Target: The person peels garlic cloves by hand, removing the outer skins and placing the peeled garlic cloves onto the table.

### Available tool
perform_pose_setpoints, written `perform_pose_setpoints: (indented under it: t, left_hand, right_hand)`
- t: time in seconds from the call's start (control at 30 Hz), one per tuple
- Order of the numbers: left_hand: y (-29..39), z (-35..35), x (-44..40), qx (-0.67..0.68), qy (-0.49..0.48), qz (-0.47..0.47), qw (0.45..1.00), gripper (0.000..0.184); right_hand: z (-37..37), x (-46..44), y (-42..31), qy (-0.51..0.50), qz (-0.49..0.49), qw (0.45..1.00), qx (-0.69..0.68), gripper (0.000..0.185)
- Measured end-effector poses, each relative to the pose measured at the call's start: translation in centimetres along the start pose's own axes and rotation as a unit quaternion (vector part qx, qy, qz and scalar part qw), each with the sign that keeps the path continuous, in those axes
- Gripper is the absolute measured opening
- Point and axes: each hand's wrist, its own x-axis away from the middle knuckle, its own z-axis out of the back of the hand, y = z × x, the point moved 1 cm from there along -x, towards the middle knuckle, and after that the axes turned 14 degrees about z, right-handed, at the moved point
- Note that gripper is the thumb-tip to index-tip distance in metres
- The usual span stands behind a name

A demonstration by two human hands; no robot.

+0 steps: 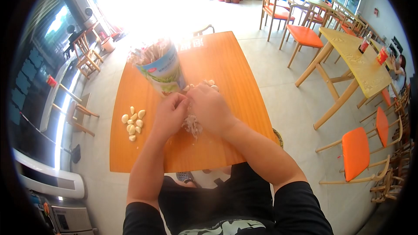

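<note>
My left hand [173,112] and my right hand [211,108] meet over the table, fingers closed and tips pinched together. Whatever lies between the fingertips is hidden by the fingers. Right below them is a small heap of papery garlic skins [192,125]. Several garlic cloves [212,84] lie just behind my right hand, partly covered by it. To the left of my left hand sits a loose group of peeled, pale garlic cloves [131,125]. A tall printed bucket [162,73], filled with thin wrapped sticks, stands just beyond my left hand.
The orange-brown wooden table [230,141] has its near edge at my lap. On the right, a yellow table [355,56] carries a bottle [365,43] and a red container [382,55]. Orange-seated chairs [355,153] stand around it. A person [398,76] sits at the far right.
</note>
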Motion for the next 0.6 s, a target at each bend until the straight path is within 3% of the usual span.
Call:
perform_pose_setpoints:
  t: [0.17, 0.6]
  left_hand:
    - [0.6, -0.3, 0.6, 0.092, -0.018, 0.068, 0.993, 0.017]
    - [0.8, -0.4, 0.8, 0.161, -0.028, 0.064, 0.985, 0.014]
  right_hand:
    - [0.0, 0.1, -0.6, -0.017, 0.033, 0.999, 0.023, 0.010]
    - [0.1, -0.1, -0.9, 0.010, 0.040, 0.999, 0.029, 0.011]
